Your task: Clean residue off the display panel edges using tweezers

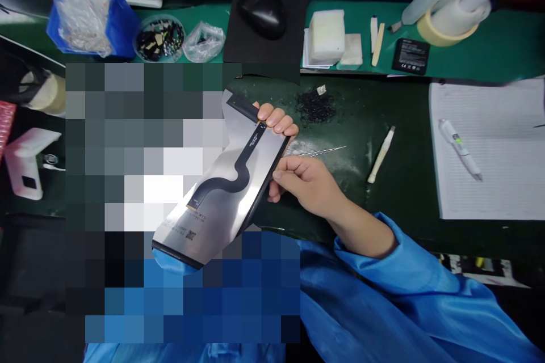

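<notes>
I hold a phone display panel (221,181) tilted, its silvery back facing me, with a black flex cable (238,167) snaking across it. My right hand (306,181) grips the panel's right edge: thumb on the near side, fingertips curled over the top corner. A blue sleeve covers that arm. My left hand is hidden behind a blurred patch on the left, so I cannot see it. Thin tweezers (323,151) lie on the dark mat (404,181) just right of my right hand.
A white spudger stick (381,154) and a pile of black scraps (315,106) lie on the mat. A lined notebook (489,147) with a pen (460,148) sits right. Behind are a mouse (261,11), battery (411,55), tape roll (443,25), white foam block (326,36), blue bin (91,17).
</notes>
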Demonstrator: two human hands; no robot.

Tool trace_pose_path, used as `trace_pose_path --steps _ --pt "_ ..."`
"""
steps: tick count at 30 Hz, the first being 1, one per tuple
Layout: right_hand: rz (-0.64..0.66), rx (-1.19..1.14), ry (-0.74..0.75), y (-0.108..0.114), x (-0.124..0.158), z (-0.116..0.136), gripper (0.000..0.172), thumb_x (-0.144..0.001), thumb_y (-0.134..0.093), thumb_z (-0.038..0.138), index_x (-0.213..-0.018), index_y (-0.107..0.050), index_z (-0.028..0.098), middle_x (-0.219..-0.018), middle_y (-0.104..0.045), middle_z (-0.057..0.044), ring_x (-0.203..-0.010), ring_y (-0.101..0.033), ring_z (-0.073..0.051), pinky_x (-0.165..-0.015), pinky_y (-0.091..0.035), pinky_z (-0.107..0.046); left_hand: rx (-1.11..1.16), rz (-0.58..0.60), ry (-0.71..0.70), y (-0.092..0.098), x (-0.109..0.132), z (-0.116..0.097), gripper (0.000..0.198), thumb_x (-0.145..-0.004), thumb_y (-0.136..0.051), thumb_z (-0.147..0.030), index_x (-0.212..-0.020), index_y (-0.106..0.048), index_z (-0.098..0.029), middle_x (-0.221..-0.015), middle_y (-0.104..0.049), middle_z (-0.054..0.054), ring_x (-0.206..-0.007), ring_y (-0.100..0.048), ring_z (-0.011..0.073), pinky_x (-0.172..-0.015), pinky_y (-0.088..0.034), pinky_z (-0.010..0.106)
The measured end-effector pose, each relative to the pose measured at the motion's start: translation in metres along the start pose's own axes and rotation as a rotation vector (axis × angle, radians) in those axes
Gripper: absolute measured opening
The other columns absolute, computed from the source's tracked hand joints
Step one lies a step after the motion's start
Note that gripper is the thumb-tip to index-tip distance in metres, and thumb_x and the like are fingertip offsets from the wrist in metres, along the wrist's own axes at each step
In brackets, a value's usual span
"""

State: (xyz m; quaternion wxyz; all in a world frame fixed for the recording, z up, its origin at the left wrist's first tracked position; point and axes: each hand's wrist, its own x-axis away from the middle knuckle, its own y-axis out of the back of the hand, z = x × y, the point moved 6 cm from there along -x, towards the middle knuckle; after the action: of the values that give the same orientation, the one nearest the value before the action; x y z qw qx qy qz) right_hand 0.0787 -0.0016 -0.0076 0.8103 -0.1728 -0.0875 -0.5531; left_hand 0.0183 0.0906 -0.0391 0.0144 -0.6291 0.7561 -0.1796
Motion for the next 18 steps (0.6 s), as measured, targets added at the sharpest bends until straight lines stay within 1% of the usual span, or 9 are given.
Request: trace_pose_path --steps 3,5,7,9,12,15,18 --pt "0.018 -0.034 0.007 0.0 0.0 0.0 0.026 -0.088 -0.068 0.037 -0.07 -0.063 0.018 -0.065 -0.071 -0.001 -0.058 -0.067 -0.013 -0.059 -0.056 -0.026 -0.053 -0.055 0.128 0.007 -0.015 0.011 0.085 -0.086 0.024 -0.063 -0.113 -0.039 -0.012 -0.102 -0.043 0.011 -0.125 -0.037 0.0229 -0.109 -0.045 0.051" --pt "0.028 -0.052 0.013 0.0 0.001 0.0 0.025 -0.088 -0.068 0.035 -0.071 -0.063 0.017 -0.065 -0.071 -0.001 -0.058 -0.068 -0.013 -0.059 -0.056 -0.026 -0.058 -0.071 0.17 0.012 -0.028 0.017 0.087 -0.081 0.029 -0.063 -0.105 -0.04 -0.016 -0.09 -0.037 0.008 -0.114 -0.037 0.0183 -0.103 -0.046 0.047" --pt "0.033 -0.065 0.014 0.0 0.001 0.0 0.024 -0.087 -0.067 0.034 -0.071 -0.063 0.017 -0.065 -0.071 -0.001 -0.057 -0.068 -0.013 -0.058 -0.056 -0.025 -0.057 -0.067 0.197 0.015 -0.038 0.022 0.086 -0.079 0.033 -0.06 -0.099 -0.039 -0.018 -0.084 -0.03 0.006 -0.106 -0.035 0.0155 -0.1 -0.045 0.045" --pt "0.035 -0.071 0.011 0.0 0.001 0.001 0.022 -0.087 -0.067 0.033 -0.072 -0.063 0.017 -0.065 -0.071 -0.001 -0.057 -0.068 -0.013 -0.058 -0.056 -0.025 -0.057 -0.059 0.22 0.016 -0.045 0.026 0.086 -0.077 0.036 -0.059 -0.094 -0.038 -0.019 -0.082 -0.026 0.005 -0.101 -0.033 0.0144 -0.099 -0.044 0.044" --pt "0.037 -0.068 0.005 0.0 0.001 0.001 0.021 -0.086 -0.067 0.033 -0.072 -0.063 0.017 -0.066 -0.071 -0.001 -0.058 -0.068 -0.013 -0.058 -0.056 -0.025 -0.058 -0.047 0.232 0.016 -0.047 0.029 0.087 -0.074 0.039 -0.059 -0.091 -0.037 -0.019 -0.081 -0.023 0.005 -0.098 -0.032 0.0137 -0.099 -0.043 0.043" --pt "0.043 -0.059 0.01 0.0 0.001 0.001 0.021 -0.086 -0.066 0.032 -0.073 -0.063 0.017 -0.066 -0.071 -0.001 -0.058 -0.067 -0.013 -0.059 -0.056 -0.025 -0.061 -0.036 0.222 0.016 -0.047 0.029 0.093 -0.07 0.042 -0.058 -0.094 -0.038 -0.017 -0.082 -0.023 0.004 -0.098 -0.033 0.0129 -0.1 -0.043 0.043" --pt "0.049 -0.054 0.012 0.0 0.0 0.0 0.02 -0.086 -0.065 0.032 -0.073 -0.063 0.017 -0.066 -0.071 -0.001 -0.058 -0.067 -0.012 -0.059 -0.055 -0.025 -0.071 -0.01 0.207 0.016 -0.044 0.026 0.1 -0.067 0.045 -0.057 -0.099 -0.039 -0.013 -0.085 -0.026 0.005 -0.1 -0.034 0.0126 -0.103 -0.043 0.045"
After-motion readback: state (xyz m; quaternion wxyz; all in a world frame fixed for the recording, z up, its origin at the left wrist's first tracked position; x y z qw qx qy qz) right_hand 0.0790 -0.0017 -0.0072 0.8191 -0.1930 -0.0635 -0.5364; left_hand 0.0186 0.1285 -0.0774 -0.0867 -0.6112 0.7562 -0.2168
